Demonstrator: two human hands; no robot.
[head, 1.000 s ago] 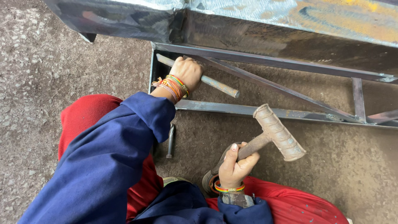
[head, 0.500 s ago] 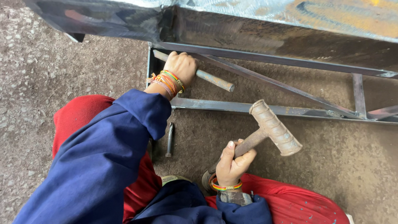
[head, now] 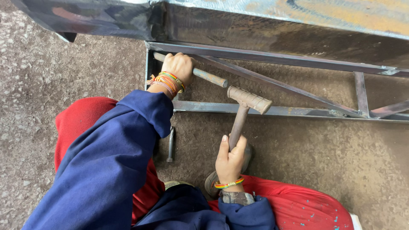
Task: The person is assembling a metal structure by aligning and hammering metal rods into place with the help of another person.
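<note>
The metal rod (head: 194,70) lies slanted across the steel frame (head: 272,111), gripped by the left hand (head: 179,66). The right hand (head: 230,158) is wrapped around the hammer (head: 243,110), whose head sits just beside the rod's free end, above the concrete floor (head: 298,149).

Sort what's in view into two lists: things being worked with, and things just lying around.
In use:
- left hand gripping the metal rod
- right hand holding the hammer, its head close to the rod's free end
- metal frame, against which the rod is set

Lying about:
- small metal tool on the ground beside the knee, untouched
</note>
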